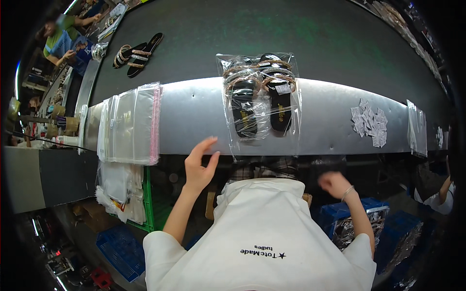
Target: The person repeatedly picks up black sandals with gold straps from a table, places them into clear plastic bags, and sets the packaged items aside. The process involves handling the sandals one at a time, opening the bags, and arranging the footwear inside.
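A pair of black slide sandals with braided and glittery straps lies in a clear plastic bag on the front metal strip. Its far end reaches onto the dark belt. My left hand is at the front edge, left of the bag and apart from it, thumb and fingers spread with nothing between them. Off the table's front edge, to the right of the bag, my right hand has its fingers curled in, slightly blurred. A faint, translucent patch shows just above it; whether the hand holds anything is hidden.
Stacked clear bags lie at the left, near a green crate. Small white labels are piled at the right, before more bags. Loose sandals sit on the dark belt. A person stands far left.
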`<action>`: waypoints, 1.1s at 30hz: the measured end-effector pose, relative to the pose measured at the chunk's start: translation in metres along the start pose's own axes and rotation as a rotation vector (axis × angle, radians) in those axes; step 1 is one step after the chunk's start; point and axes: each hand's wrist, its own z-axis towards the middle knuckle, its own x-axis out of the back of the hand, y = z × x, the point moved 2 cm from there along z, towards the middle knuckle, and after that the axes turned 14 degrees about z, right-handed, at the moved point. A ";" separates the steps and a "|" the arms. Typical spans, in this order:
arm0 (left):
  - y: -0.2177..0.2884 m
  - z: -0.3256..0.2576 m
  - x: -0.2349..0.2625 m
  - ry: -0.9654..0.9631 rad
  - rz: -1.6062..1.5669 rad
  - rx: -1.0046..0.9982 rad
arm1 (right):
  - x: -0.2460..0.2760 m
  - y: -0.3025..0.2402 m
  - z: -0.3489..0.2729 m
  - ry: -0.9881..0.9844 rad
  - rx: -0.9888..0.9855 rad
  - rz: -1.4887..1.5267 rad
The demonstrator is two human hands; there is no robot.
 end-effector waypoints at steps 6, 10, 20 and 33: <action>-0.003 0.034 -0.028 -0.350 0.411 -0.911 | 0.048 -0.124 0.081 0.516 0.860 -0.520; -0.001 0.039 -0.018 -0.388 0.384 -0.865 | 0.052 -0.107 0.092 0.253 0.941 -0.595; -0.024 -0.073 -0.034 -0.495 -0.680 0.646 | -0.065 -0.056 0.048 0.505 -0.093 1.278; 0.079 0.003 -0.086 -0.911 -0.785 0.314 | -0.012 -0.049 0.012 0.733 0.233 1.359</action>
